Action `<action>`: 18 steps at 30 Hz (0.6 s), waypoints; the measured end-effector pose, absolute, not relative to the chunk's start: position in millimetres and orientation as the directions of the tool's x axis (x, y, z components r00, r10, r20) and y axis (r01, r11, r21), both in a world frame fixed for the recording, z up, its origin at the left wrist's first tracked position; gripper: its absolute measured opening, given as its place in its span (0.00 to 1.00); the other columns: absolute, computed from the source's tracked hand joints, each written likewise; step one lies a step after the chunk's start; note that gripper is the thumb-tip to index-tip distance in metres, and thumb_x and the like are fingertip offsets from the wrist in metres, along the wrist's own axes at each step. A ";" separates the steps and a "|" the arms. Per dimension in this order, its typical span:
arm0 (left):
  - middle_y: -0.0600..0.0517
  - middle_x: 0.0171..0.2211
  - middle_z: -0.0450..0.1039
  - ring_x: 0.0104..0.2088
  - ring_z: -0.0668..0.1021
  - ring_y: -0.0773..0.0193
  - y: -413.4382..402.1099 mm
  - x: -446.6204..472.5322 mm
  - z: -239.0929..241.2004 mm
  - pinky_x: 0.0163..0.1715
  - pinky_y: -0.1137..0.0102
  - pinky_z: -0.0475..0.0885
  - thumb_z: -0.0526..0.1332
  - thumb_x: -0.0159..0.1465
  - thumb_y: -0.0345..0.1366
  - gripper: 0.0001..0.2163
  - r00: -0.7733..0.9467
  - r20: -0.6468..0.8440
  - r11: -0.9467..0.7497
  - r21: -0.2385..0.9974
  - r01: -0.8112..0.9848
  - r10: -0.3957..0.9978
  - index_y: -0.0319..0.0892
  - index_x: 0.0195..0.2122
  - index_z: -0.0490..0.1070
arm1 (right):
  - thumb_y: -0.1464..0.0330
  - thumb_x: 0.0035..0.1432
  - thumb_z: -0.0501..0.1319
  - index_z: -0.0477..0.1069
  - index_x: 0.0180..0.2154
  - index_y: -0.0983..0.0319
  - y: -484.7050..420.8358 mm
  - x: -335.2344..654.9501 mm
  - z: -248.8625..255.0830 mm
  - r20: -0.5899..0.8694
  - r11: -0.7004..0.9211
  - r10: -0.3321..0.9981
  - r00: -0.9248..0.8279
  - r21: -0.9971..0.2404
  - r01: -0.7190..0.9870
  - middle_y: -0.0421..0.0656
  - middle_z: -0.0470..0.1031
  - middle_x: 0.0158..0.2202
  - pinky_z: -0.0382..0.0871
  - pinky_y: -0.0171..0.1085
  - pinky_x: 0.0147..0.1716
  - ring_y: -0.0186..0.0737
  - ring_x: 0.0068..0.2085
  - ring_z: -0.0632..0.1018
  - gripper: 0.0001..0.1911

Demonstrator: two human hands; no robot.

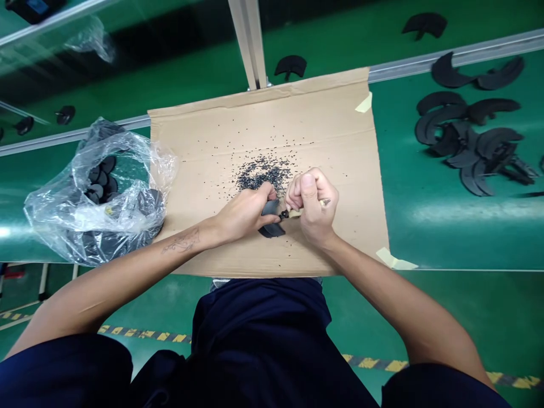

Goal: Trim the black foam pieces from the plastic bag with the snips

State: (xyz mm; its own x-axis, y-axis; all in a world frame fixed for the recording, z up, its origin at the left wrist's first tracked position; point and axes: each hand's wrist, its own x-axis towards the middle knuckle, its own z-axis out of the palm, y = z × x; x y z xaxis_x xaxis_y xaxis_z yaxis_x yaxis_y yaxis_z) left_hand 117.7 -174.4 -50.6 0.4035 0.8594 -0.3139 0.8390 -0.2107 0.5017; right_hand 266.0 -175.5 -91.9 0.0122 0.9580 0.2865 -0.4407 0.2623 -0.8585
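My left hand [246,214] is closed on a curved black plastic part [272,229], held over the cardboard sheet [340,130] with the thumb along its side. In my right fist [313,207] are nippers [293,213] with pale yellow handles; a handle end shows past the fingers. Their dark jaws touch or nearly touch the part's right side, beside my left thumb; whether they are closed I cannot tell. Just beyond both hands lies a heap of tiny black bits [266,170], thinning out to loose specks around it.
A clear plastic bag [51,212] with several black parts stands left of the cardboard, overlapping its edge. On the green table to the right lies a pile of similar curved parts [495,141]. Behind runs a metal rail [459,55] with an upright post [250,39]. Tape [395,259] marks the cardboard's corner.
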 end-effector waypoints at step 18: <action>0.58 0.19 0.71 0.20 0.76 0.70 -179.7 104.8 -55.5 0.22 0.76 0.68 0.66 0.61 0.35 0.12 0.395 -0.458 0.116 0.756 0.644 0.797 0.41 0.26 0.63 | 0.51 0.66 0.60 0.59 0.27 0.58 -175.6 267.6 -91.0 0.256 0.237 0.967 0.009 -0.881 -0.410 0.31 0.55 0.20 0.57 0.33 0.20 0.27 0.20 0.60 0.22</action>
